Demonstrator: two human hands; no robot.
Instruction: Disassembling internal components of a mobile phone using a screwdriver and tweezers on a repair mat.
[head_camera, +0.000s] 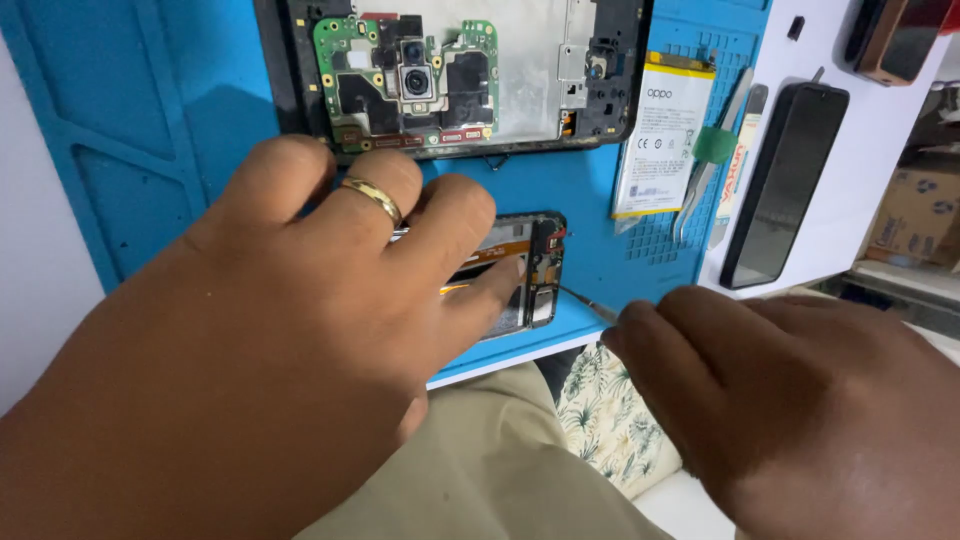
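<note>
Two hands are in view, the left hand (270, 340) wearing one gold ring (372, 197) and the right hand (800, 400) holding one thin metal tool (588, 303). There are two opened phones on one blue work mat (150, 150): a large one with its green circuit board exposed (470, 75) and a smaller opened phone (530, 270) under the left fingers (500, 280). Beside them lie one white battery (660, 135), one pair of tweezers (715, 165) and one white tube (738, 170), while the white counter (860, 190) carries one intact black phone (785, 185), with one brown-edged phone (895, 35) at the top right corner.
</note>
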